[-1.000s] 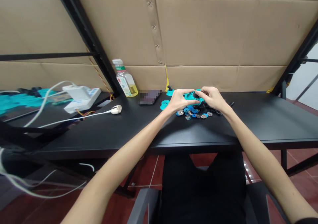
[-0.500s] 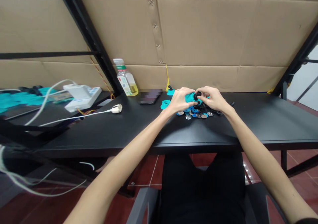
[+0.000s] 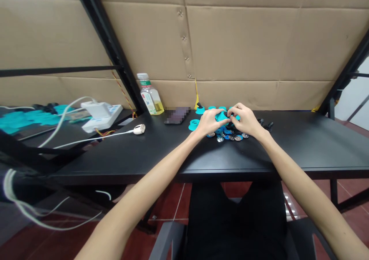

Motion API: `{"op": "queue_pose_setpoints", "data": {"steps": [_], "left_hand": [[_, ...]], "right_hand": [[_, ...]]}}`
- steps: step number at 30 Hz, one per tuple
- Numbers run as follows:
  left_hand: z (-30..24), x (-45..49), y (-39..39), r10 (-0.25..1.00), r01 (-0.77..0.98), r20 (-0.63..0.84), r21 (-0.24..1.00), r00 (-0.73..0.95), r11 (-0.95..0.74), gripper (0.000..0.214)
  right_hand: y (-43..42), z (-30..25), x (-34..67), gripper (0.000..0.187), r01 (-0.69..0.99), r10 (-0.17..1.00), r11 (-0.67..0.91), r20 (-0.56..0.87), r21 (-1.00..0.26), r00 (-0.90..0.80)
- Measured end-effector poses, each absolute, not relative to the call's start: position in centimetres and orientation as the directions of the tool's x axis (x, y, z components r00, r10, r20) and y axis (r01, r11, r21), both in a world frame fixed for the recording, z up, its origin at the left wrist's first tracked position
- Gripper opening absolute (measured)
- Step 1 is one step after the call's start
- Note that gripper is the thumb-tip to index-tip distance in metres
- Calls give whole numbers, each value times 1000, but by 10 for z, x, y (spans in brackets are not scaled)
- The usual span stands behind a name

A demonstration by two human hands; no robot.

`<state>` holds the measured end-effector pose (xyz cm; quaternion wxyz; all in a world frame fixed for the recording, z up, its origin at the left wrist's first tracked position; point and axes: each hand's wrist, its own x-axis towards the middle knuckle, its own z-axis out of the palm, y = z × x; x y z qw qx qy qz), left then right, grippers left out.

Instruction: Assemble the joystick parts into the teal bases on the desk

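Both hands are together over the middle of the black table. My left hand (image 3: 209, 122) grips a teal plastic part (image 3: 221, 116) from the left, while the fingertips of my right hand (image 3: 243, 119) pinch a black piece (image 3: 226, 114) seated at its top. Much of the teal part is hidden by my fingers. Right under my hands lies a heap of blue and silver metal-faced discs (image 3: 227, 135). A teal plastic ring (image 3: 194, 125) sits just left of my left hand, and several teal parts (image 3: 213, 107) stand behind my hands.
A teal cup with a black stem (image 3: 200, 110) and small black parts (image 3: 266, 125) flank the work. Further left lie a blurred phone (image 3: 176, 115), a plastic bottle of yellow liquid (image 3: 150, 96), a white cable plug (image 3: 139, 129) and a power strip (image 3: 100, 117). Cardboard covers the wall behind.
My hands have drawn closer around the teal part, now largely covered by my fingers. The camera has shifted, and teal parts behind my hands have come into view.
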<state>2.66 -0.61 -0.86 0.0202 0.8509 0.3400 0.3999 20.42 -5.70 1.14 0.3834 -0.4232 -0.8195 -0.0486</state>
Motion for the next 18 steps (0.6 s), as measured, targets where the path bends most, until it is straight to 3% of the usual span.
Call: {"op": "queue_pose_setpoints", "data": {"steps": [6, 11, 18], "left_hand": [[-9, 27, -9, 615, 546, 662, 353, 428, -760, 41], [-11, 30, -11, 593, 538, 685, 337, 423, -773, 50], [-11, 29, -7, 590, 533, 661, 324, 464, -782, 47]], "right_hand": [[-60, 17, 202, 11, 650, 702, 632, 667, -422, -251], [-61, 21, 204, 23, 636, 819, 499, 561, -589, -123], [-58, 21, 211, 29, 534, 889, 446, 426, -718, -168]]}}
